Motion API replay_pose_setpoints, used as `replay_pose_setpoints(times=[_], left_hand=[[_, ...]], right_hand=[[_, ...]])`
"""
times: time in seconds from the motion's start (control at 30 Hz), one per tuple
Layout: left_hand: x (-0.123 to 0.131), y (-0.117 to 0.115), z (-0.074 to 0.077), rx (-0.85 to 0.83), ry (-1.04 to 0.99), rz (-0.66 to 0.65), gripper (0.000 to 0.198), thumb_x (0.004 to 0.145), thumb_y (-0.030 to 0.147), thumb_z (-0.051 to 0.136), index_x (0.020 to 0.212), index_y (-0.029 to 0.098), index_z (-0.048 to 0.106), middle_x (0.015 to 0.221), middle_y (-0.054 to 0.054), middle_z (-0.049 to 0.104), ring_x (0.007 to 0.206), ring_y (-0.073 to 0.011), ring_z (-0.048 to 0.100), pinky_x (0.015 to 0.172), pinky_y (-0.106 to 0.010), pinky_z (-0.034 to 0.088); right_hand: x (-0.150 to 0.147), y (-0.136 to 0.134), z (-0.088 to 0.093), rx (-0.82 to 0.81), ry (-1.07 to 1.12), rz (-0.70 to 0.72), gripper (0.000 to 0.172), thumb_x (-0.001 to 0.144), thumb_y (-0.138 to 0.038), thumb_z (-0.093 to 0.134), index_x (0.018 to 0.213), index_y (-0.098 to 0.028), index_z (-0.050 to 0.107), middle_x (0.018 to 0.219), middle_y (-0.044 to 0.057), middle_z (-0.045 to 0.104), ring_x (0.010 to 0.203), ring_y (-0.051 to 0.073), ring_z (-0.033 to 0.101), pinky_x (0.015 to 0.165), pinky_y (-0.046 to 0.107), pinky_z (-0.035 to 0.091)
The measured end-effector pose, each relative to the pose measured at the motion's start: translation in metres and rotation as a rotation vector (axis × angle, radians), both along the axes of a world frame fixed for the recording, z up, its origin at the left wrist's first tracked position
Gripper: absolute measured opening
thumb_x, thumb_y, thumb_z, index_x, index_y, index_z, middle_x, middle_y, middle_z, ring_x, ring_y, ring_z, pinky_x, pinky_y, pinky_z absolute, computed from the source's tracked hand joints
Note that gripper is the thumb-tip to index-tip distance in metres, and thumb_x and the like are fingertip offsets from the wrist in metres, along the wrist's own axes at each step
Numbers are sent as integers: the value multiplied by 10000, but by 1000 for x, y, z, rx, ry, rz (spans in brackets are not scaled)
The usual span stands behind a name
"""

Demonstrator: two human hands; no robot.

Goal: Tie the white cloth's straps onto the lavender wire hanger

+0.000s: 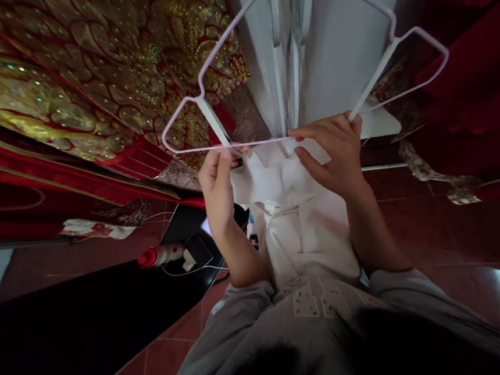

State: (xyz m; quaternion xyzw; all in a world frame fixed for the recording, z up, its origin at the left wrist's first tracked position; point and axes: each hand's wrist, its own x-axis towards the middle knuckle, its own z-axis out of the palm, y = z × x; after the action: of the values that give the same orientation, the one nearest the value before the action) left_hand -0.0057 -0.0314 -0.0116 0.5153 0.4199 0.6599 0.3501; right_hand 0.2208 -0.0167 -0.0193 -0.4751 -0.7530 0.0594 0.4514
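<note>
A pale pink clothes hanger [228,37] spans the upper middle. A white garment [275,176] hangs below its bar, with its left strap [212,120] and right strap [374,77] looped over the hanger's notches. My left hand [217,184] is closed on the garment's top edge, close to the bar and the foot of the left strap. My right hand [332,151] is curled around the bar near the right strap. Its index fingertip touches the bar, while the thumb stands slightly apart below. The other right fingers are partly hidden.
Red and gold sequinned garments [90,67] hang at left, and dark red cloth [479,103] at right. White metal posts [285,62] stand behind the hanger. A black table [112,316] at lower left holds a red-capped bottle [162,255] and a cable. The floor [455,228] is red tile.
</note>
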Motion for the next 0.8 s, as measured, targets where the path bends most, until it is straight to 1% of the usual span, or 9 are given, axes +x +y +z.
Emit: replay_pose_setpoints(times=[0.13, 0.23, 0.33, 0.43, 0.5, 0.57, 0.63, 0.7, 0.8], left_hand=[[-11, -26, 20, -89, 155, -128, 316, 1010, 530, 683, 1047, 249, 823, 1072, -98, 799, 1068, -319, 716, 870, -433, 552], [-15, -33, 40, -95, 96, -194, 381, 975, 593, 703, 1117, 257, 813, 1118, -112, 799, 1107, -338, 739, 806, -408, 593], [-18, -22, 60, -59, -93, -171, 400, 962, 651, 683, 1102, 292, 793, 1161, -98, 798, 1226, -354, 717, 750, -373, 620], [-24, -2, 69, 1, -255, -46, 360, 1121, 506, 445, 1132, 331, 760, 1365, 4, 749, 1473, -283, 565, 824, -335, 629], [-33, 10, 61, 75, -292, 69, 541, 1179, 332, 197, 1165, 332, 737, 1440, 66, 708, 1559, -238, 467, 835, -352, 611], [-45, 18, 40, 154, -268, 206, 646, 1174, 235, 83, 1210, 339, 720, 1429, 81, 710, 1566, -257, 457, 786, -395, 572], [-53, 23, 14, 193, -167, 296, 520, 1183, 283, 201, 1285, 395, 698, 1480, 85, 683, 1566, -301, 453, 750, -406, 538], [-51, 25, -7, 193, -77, 297, 378, 1164, 326, 343, 1304, 410, 683, 1455, 55, 704, 1536, -312, 496, 745, -393, 526], [-26, 23, -14, 88, -181, 207, 253, 1074, 408, 552, 1193, 271, 729, 1303, -55, 775, 1310, -283, 695, 732, -331, 546]], right_hand=[[0, 1, 2, 13, -11, -9, 248, 1034, -408, 551, 1177, -366, 750, 1017, 5, 775, 1037, 262, 658, 1174, 580, 351], [-2, 0, 2, 21, -8, -9, 239, 1029, -385, 563, 1162, -349, 759, 1001, 5, 778, 1016, 253, 655, 1153, 560, 366], [-3, 1, 2, 31, 1, 8, 239, 1023, -386, 572, 1165, -346, 759, 997, -1, 779, 1012, 250, 651, 1155, 555, 364], [1, 4, 2, 20, -11, 19, 255, 1022, -395, 568, 1190, -351, 756, 1013, 1, 780, 1010, 253, 647, 1151, 555, 364], [5, 6, 4, 10, -23, 25, 260, 1019, -398, 573, 1198, -349, 755, 1023, 5, 783, 999, 253, 647, 1139, 554, 369], [10, 7, 6, 8, -31, 31, 252, 1014, -385, 580, 1188, -344, 758, 1031, 6, 788, 992, 252, 652, 1124, 551, 378], [14, 7, 9, 12, -34, 39, 247, 1005, -343, 587, 1178, -339, 763, 1041, 5, 796, 995, 250, 665, 1111, 547, 393], [16, 7, 11, 18, -32, 57, 271, 987, -282, 595, 1190, -340, 766, 1073, 2, 808, 1004, 248, 689, 1099, 541, 419], [18, 6, 14, 47, -2, 110, 381, 931, -148, 587, 1202, -340, 773, 1140, -12, 823, 1030, 234, 746, 1049, 505, 494]])
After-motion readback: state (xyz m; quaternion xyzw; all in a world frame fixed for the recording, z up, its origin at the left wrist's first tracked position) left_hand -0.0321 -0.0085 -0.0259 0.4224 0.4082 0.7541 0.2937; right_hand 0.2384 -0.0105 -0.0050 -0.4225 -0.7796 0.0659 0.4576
